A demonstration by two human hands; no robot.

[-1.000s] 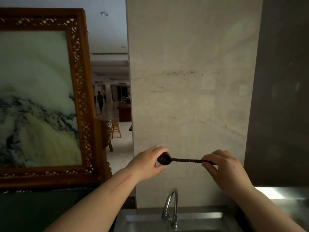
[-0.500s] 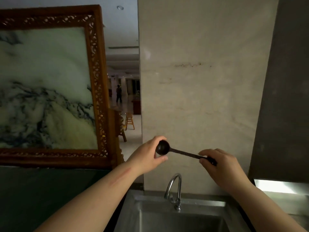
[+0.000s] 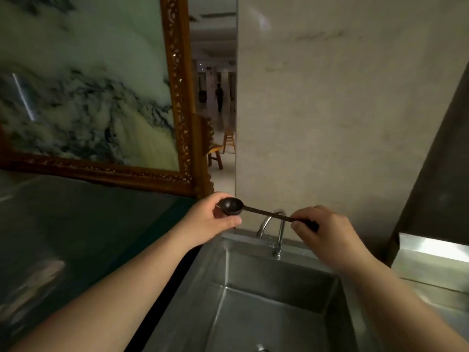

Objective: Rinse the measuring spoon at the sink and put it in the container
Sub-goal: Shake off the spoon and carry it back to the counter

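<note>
Beige stone wall point(image 3: 342, 118) rises behind a stainless sink point(image 3: 279, 308). Left of the sink stands a carved wooden frame point(image 3: 177, 97) around a marbled panel. At the sink's rear edge, a curved faucet point(image 3: 278, 235) is mounted. Above the sink, the left hand point(image 3: 210, 221) cups the bowl of a dark measuring spoon point(image 3: 232, 206); the right hand point(image 3: 327, 232) pinches its handle end. The spoon is held almost level, crossing in front of the faucet.

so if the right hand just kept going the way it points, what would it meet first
Probably the left hand. The right hand points leftward along the measuring spoon toward it, passing in front of the faucet. Depth is unclear, so this is a hedge.
</note>
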